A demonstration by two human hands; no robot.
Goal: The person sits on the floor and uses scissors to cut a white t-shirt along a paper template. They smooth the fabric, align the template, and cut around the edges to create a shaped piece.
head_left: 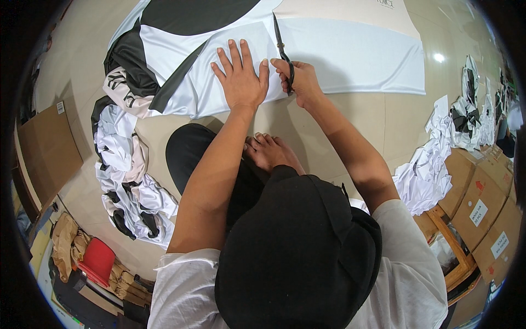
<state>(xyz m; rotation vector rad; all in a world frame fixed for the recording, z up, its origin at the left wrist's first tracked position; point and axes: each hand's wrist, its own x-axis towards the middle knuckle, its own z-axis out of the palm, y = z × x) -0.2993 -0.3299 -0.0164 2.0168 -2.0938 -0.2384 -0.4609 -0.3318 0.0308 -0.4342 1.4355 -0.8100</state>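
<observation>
My left hand [241,82] lies flat, fingers spread, on a white satin-like fabric piece [350,66] spread over the floor. Just right of it, my right hand [298,82] grips black scissors [278,38], their long blades pointing away from me along the fabric, near an edge between overlapping pieces. A black panel [192,13] runs across the upper left, with a dark strip angling down beside my left fingers. A pale pink section [342,11] with printed dark lettering lies beyond the blades. At the left, bunched black and pink fabric [126,88] adjoins the spread pieces.
Heaps of white and black fabric lie left [120,137] and right [422,181]. Cardboard boxes [476,192] stack at right beside a wooden frame [457,268]. A cardboard sheet [46,153] and red object [98,257] are at left. My bare foot [271,151] rests below my hands.
</observation>
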